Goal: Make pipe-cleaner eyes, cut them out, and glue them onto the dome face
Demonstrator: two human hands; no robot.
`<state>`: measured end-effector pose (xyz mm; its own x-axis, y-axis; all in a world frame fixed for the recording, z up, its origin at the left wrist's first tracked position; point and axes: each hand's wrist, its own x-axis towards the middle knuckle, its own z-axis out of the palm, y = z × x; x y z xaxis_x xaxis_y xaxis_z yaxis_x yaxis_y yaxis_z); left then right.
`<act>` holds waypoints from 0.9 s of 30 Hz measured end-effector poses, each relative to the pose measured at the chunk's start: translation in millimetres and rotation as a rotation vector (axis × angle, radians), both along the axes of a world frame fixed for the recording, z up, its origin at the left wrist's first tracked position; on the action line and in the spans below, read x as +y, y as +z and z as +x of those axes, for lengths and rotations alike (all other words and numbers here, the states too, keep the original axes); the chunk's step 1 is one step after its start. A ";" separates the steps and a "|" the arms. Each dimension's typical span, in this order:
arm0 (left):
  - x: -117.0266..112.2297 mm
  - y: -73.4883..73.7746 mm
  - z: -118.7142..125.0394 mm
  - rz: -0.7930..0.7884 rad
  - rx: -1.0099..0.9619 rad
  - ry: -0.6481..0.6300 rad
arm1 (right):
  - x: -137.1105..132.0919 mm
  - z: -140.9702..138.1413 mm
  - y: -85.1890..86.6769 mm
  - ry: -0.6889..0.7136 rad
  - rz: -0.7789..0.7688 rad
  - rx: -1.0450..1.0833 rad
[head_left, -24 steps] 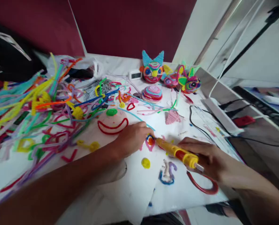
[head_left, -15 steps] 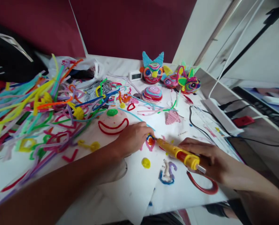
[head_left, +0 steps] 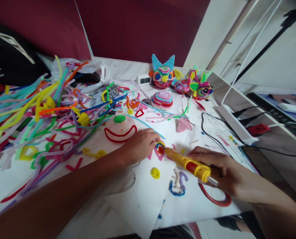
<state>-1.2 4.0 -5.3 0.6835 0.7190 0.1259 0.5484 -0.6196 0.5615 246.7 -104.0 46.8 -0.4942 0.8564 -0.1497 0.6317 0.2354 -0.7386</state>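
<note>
In my right hand (head_left: 212, 166) is a yellow hot glue gun (head_left: 187, 162) with a clear glue stick poking out of its back end. Its nozzle points left and meets, or almost meets, a small coil of pipe cleaner (head_left: 160, 148) in blue, orange and pink on the white paper. My left hand (head_left: 143, 144) has its fingers closed at the coil's upper left edge, pinching it. A yellow pipe-cleaner disc (head_left: 155, 173) lies below the coil. Behind my left hand sits a pale dome with a red smile outline (head_left: 120, 135) and a green spot (head_left: 119, 118).
A large heap of loose pipe cleaners (head_left: 38, 106) spreads over the left side. At the back stand a blue-eared decorated ball (head_left: 163, 74), a striped dome (head_left: 162, 100) and a small digital clock (head_left: 144, 79). A power strip (head_left: 237, 122) with black cables lies to the right.
The glue gun's nozzle and the coil have shifted very slightly. My left fingers have changed their hold a little at the coil's edge. All else looks the same.
</note>
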 end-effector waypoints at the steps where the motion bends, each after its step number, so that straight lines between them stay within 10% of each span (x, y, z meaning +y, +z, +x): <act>1: -0.1 0.4 -0.3 0.003 -0.004 -0.005 | 0.0 -1.1 0.6 -0.001 -0.002 0.004; 27: 0.1 -1.0 -2.4 0.005 0.040 0.063 | 20.0 -21.8 8.1 0.073 -0.049 0.000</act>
